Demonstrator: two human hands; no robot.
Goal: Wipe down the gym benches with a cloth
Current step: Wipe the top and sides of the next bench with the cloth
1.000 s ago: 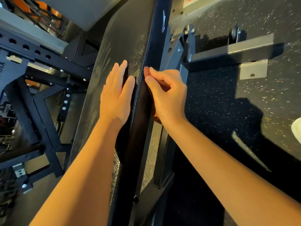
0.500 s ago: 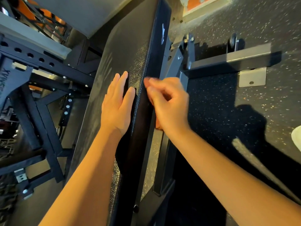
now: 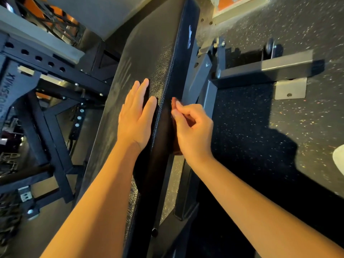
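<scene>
Evidently the flat left hand (image 3: 135, 123) pins the cloth (image 3: 176, 148) atop the bench pad (image 3: 149, 53) mid-frame while the right hand (image 3: 193, 131) pinches its side edge.

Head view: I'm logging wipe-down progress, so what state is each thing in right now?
Bench pad: faint streaks on its top face.
Cloth: draped over the pad's side edge, apparently in one piece.
Left hand: fingers straight, pressing flat on the cloth on the pad's top.
Right hand: fingers curled, pinching the cloth against the pad's side.
</scene>
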